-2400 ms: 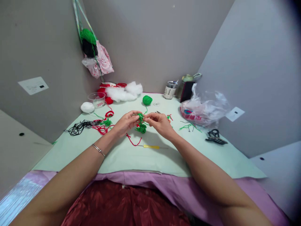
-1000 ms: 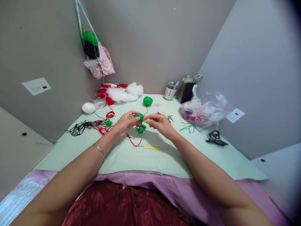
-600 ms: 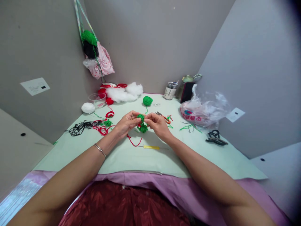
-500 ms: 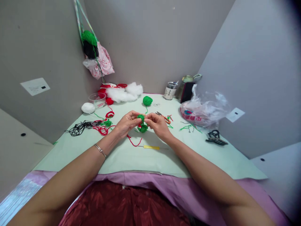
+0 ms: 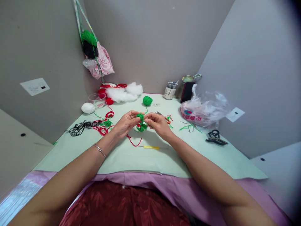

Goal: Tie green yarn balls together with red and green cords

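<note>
Green knitted piece (image 5: 141,127) hanging between your fingertips! Your left hand (image 5: 127,124) pinches its top; your right hand (image 5: 158,124) presses thumb and forefinger together beside it, their grip too small to tell. Beyond your fingers, green yarn ball (image 5: 147,100).

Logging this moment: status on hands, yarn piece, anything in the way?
Left hand pinching green yarn piece. Right hand pinched at its side, contents unclear. Yellow-handled tool lying nearer the body, touching neither hand.

The pale table (image 5: 136,161) bears a yarn ball (image 5: 147,100) and tool (image 5: 151,147) (yellow-handled).
</note>
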The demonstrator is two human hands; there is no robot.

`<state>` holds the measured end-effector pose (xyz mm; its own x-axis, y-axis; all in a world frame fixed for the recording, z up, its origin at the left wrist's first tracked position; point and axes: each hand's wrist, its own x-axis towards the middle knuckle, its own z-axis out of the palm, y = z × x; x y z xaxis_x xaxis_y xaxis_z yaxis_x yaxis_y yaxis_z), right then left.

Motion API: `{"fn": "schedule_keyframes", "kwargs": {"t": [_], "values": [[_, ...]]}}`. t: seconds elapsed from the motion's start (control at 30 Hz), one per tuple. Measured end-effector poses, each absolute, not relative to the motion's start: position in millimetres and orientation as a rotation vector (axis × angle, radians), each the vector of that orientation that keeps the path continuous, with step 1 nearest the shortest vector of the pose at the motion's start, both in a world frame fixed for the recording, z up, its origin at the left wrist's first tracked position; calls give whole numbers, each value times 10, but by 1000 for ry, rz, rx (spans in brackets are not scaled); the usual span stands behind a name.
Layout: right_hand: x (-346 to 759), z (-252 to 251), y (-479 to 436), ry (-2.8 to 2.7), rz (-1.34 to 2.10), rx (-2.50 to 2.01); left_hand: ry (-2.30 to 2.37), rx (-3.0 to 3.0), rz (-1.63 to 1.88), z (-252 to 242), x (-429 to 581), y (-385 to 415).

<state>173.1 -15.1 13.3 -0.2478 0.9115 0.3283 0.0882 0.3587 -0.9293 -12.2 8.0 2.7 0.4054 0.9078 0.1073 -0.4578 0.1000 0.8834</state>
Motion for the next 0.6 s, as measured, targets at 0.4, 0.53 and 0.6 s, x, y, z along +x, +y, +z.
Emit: {"fn": "schedule_keyframes", "kwargs": {"t": [0.4,0.53,0.6], "values": [[1692,89,-112,-1539,1047,-1007,560,1071,1098,-26,-73,72],[1722,106,-117,-1541,1153,-1038,617,1161,1131,-45,-54,76],[1718,136,-148,-1519,1204,-1034,637,1182,1128,-52,-50,82]]}}
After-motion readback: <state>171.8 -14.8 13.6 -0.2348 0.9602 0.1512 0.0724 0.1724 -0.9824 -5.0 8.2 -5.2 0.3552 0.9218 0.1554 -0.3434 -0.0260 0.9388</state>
